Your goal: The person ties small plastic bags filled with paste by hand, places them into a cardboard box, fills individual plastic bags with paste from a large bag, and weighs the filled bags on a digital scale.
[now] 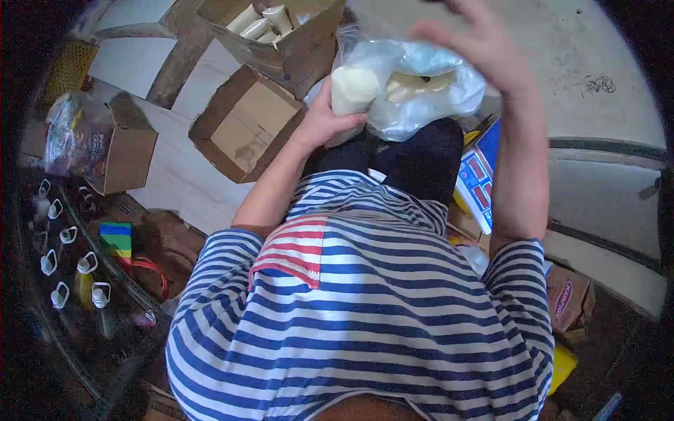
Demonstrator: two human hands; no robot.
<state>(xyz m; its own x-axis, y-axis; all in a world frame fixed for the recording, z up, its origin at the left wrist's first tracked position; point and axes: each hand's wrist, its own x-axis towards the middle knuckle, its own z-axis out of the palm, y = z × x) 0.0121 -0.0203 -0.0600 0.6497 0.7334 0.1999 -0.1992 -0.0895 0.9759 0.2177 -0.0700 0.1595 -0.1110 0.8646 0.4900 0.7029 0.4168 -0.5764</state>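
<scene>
My left hand (324,121) is wrapped round a clear plastic bag of pale powder (354,90), held upright above my lap. My right hand (479,43) is raised at the top, blurred by motion, its thumb and fingers apart and nothing visible in them; part of it passes out of view. Beneath and beside it lies a large clear plastic sack (404,121), its mouth spread and something pale yellow showing inside. An open cardboard box (247,144) stands to the left of my left hand. Behind it, another carton (298,52) contains several filled bags (256,28).
At right, a blue digital scale (479,184) stands beside my leg. Several bottles with white handled caps (87,264) stand at lower left. A carton (130,156) with plastic-wrapped goods (70,137) sits at far left. A brown printed package (567,298) lies at lower right.
</scene>
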